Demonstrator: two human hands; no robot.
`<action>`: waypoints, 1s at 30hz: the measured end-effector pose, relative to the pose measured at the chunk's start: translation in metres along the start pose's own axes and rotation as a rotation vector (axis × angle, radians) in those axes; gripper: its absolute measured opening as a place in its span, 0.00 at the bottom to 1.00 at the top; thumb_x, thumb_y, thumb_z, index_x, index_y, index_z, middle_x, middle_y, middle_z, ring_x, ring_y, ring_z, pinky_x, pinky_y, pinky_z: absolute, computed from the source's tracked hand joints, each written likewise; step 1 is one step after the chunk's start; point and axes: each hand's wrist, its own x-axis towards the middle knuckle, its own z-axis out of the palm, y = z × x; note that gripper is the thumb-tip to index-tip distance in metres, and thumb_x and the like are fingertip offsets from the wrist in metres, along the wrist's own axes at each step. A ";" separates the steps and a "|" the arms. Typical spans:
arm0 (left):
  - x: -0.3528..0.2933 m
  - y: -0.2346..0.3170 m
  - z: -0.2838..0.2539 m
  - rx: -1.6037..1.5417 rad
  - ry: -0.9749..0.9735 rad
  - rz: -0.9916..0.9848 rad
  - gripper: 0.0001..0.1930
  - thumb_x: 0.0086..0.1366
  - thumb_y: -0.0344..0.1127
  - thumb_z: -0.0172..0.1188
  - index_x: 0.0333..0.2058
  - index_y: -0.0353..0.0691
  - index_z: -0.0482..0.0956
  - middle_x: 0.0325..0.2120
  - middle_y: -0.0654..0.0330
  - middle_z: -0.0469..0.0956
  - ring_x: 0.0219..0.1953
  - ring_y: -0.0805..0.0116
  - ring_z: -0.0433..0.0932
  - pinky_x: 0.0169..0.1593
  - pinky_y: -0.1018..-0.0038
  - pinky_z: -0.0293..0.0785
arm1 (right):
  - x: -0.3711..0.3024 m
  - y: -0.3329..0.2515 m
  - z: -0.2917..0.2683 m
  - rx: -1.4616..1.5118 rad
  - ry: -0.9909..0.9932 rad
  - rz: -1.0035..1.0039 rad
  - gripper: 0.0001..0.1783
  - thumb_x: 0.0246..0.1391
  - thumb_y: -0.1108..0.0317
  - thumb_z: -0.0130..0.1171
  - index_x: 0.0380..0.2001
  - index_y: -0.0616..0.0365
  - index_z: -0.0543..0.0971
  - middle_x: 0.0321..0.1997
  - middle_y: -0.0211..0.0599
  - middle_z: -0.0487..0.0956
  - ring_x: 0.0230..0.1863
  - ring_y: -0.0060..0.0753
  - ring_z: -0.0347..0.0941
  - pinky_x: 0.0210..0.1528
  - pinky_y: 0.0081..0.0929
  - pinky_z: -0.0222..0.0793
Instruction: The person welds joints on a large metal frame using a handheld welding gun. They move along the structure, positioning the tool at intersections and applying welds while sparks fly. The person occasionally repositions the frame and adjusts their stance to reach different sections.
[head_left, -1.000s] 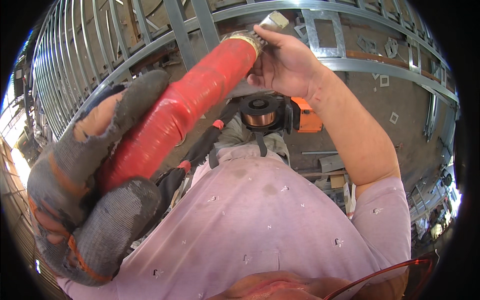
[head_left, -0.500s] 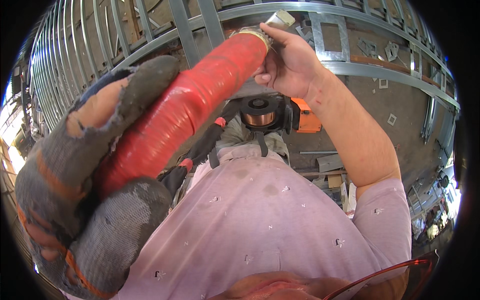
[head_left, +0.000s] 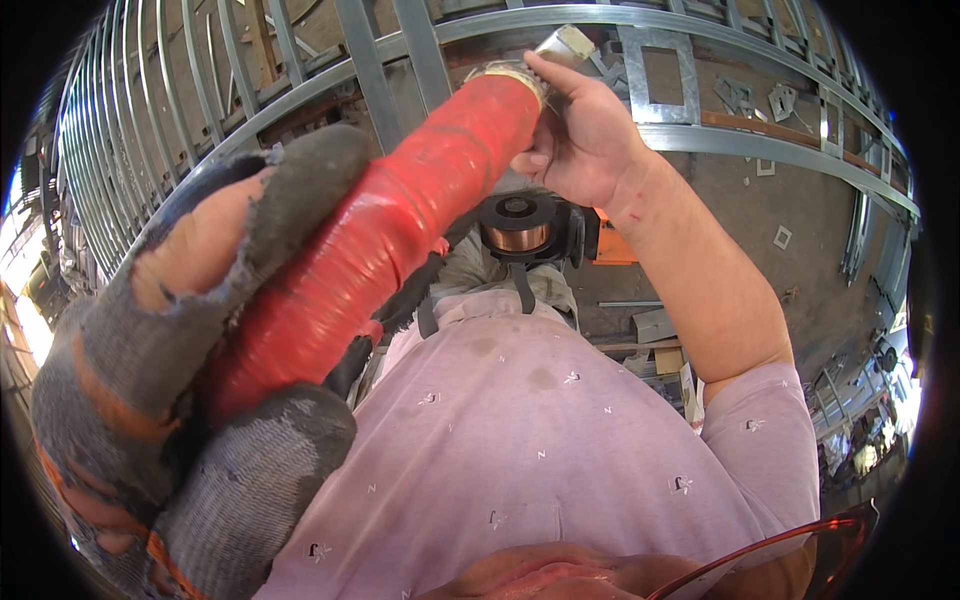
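Note:
A thick tube wrapped in glossy red tape [head_left: 380, 225] slants across the upper left, from near left to far right. My left hand [head_left: 110, 370], in a torn grey work glove with orange bands, is closed around its near end. Bare skin shows through the holes. At the far end, beside a ragged yellowish rim, my bare right hand [head_left: 592, 130] has its fingers curled against the tube, partly hidden behind it. A pale, block-like metal piece [head_left: 567, 45] sticks out past my right fingertips; how it joins the tube is hidden.
Rows of galvanized metal framing [head_left: 380, 75] run along the far side and left. A spool of copper wire [head_left: 516, 235] sits beside an orange machine [head_left: 614, 245] below my hands. Boards [head_left: 655, 325] and metal scraps lie on the floor at the right.
The red-taped tube and my left hand have shifted slightly toward me and to the right. My right hand stays at the far end, with only a small movement to the left.

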 end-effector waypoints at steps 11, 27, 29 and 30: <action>-0.003 -0.001 -0.005 0.000 -0.010 -0.032 0.46 0.62 0.29 0.60 0.79 0.27 0.57 0.70 0.44 0.74 0.28 0.83 0.73 0.34 0.79 0.74 | -0.003 0.002 0.007 0.011 0.033 -0.015 0.23 0.81 0.48 0.48 0.49 0.57 0.80 0.34 0.31 0.78 0.29 0.27 0.68 0.27 0.24 0.60; -0.009 -0.003 -0.010 -0.001 -0.021 -0.044 0.46 0.61 0.26 0.58 0.79 0.28 0.56 0.70 0.44 0.73 0.28 0.83 0.73 0.35 0.78 0.76 | -0.005 0.003 0.012 0.002 0.031 -0.027 0.23 0.80 0.48 0.48 0.44 0.58 0.78 0.31 0.31 0.76 0.29 0.27 0.68 0.25 0.24 0.57; -0.010 -0.003 -0.010 -0.004 -0.023 -0.045 0.46 0.61 0.25 0.58 0.79 0.28 0.55 0.70 0.44 0.73 0.28 0.83 0.73 0.35 0.78 0.76 | -0.006 0.003 0.013 0.004 0.031 -0.029 0.23 0.80 0.47 0.49 0.44 0.59 0.77 0.31 0.31 0.76 0.28 0.27 0.68 0.25 0.24 0.57; -0.011 -0.002 -0.010 -0.004 -0.023 -0.046 0.46 0.61 0.25 0.57 0.79 0.28 0.55 0.70 0.44 0.73 0.28 0.83 0.73 0.35 0.78 0.76 | -0.006 0.003 0.013 0.003 0.030 -0.030 0.23 0.80 0.47 0.49 0.44 0.59 0.77 0.31 0.31 0.76 0.28 0.27 0.68 0.25 0.24 0.57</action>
